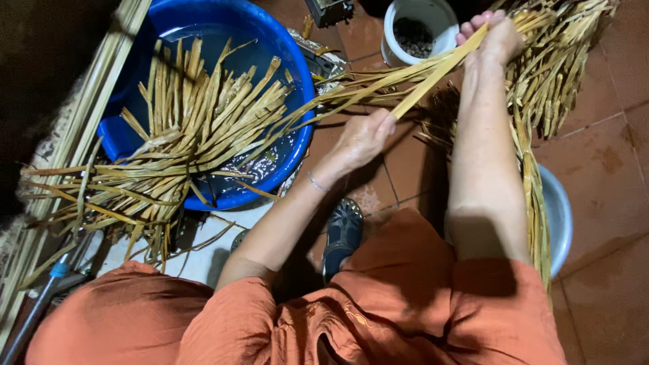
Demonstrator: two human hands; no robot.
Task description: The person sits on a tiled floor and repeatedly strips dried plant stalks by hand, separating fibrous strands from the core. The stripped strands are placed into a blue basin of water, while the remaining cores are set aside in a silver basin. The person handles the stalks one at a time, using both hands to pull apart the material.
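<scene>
My left hand (pixel 362 138) grips the near end of a long yellow-tan fibre strip (pixel 436 71) in front of me. My right hand (pixel 497 37) is stretched out further away and holds the same strip near its far end, so the strip runs taut and slanted between both hands. Several more thin strips (pixel 351 91) trail from the held one leftward into a blue plastic basin (pixel 297 145). A bundle of soaked strips (pixel 182 135) lies fanned across that basin and over its left rim.
A white pot (pixel 419 30) with dark contents stands at the top. A heap of dry strips (pixel 554 61) lies top right and runs down beside a grey metal bowl (pixel 561 216). Long stalks (pixel 74 128) lean at the left. My sandalled foot (pixel 343 230) rests on brown floor tiles.
</scene>
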